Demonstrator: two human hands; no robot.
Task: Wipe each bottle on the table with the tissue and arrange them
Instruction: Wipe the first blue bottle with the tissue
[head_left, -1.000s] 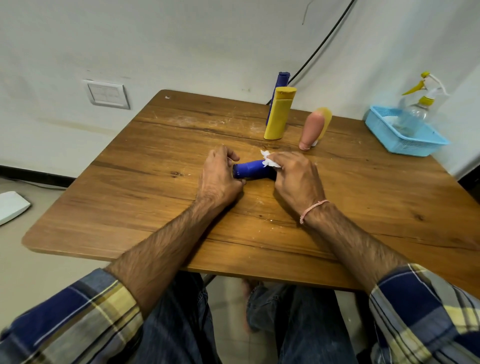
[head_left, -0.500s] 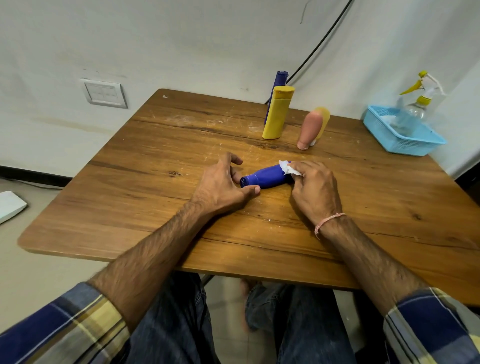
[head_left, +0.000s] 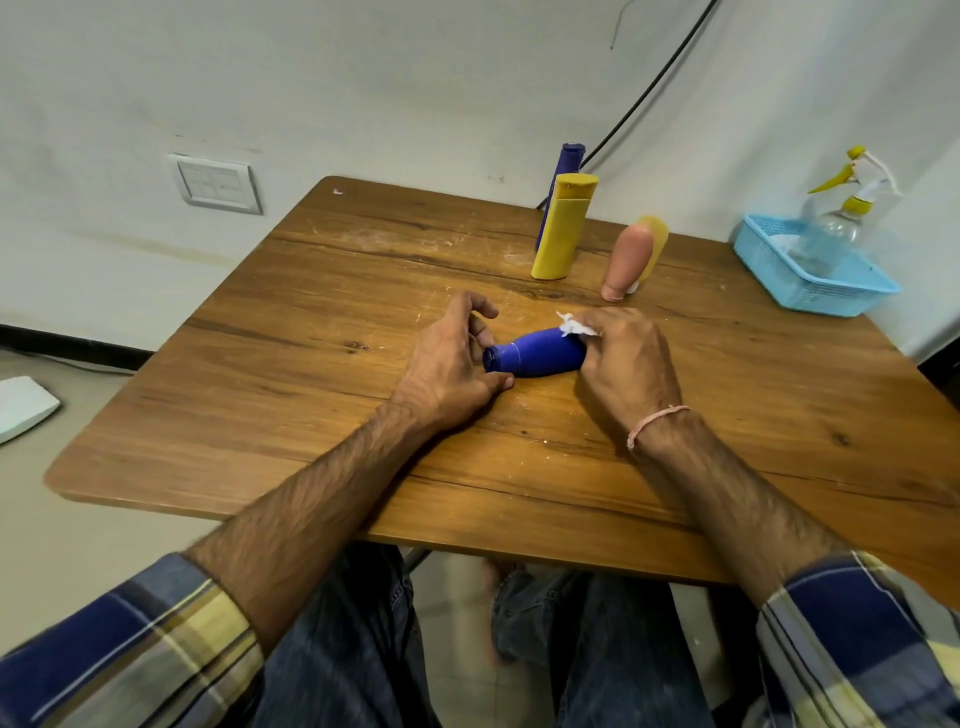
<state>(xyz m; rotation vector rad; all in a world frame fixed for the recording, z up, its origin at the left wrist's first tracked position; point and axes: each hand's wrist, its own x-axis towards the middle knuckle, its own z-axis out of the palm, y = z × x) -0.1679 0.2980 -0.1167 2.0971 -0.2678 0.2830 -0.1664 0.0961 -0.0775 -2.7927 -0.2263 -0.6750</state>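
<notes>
A blue bottle (head_left: 540, 354) lies on its side in the middle of the wooden table (head_left: 311, 374), cap end to the left. My left hand (head_left: 452, 364) holds the cap end between thumb and fingers. My right hand (head_left: 623, 364) grips the bottle's other end and presses a crumpled white tissue (head_left: 571, 325) against it. At the back stand a yellow bottle (head_left: 563, 228) with a tall dark blue bottle (head_left: 563, 171) behind it, and a pink bottle (head_left: 626, 257) on its cap with a pale yellow bottle (head_left: 655, 239) behind.
A light blue plastic basket (head_left: 826, 280) sits at the table's back right corner, holding a clear spray bottle (head_left: 836, 228) with a yellow trigger. A black cable (head_left: 644, 98) runs down the wall behind the bottles. My knees are under the near edge.
My right hand with the tissue slid right along the blue bottle, baring more of its body. The left hand kept hold of the cap end.
</notes>
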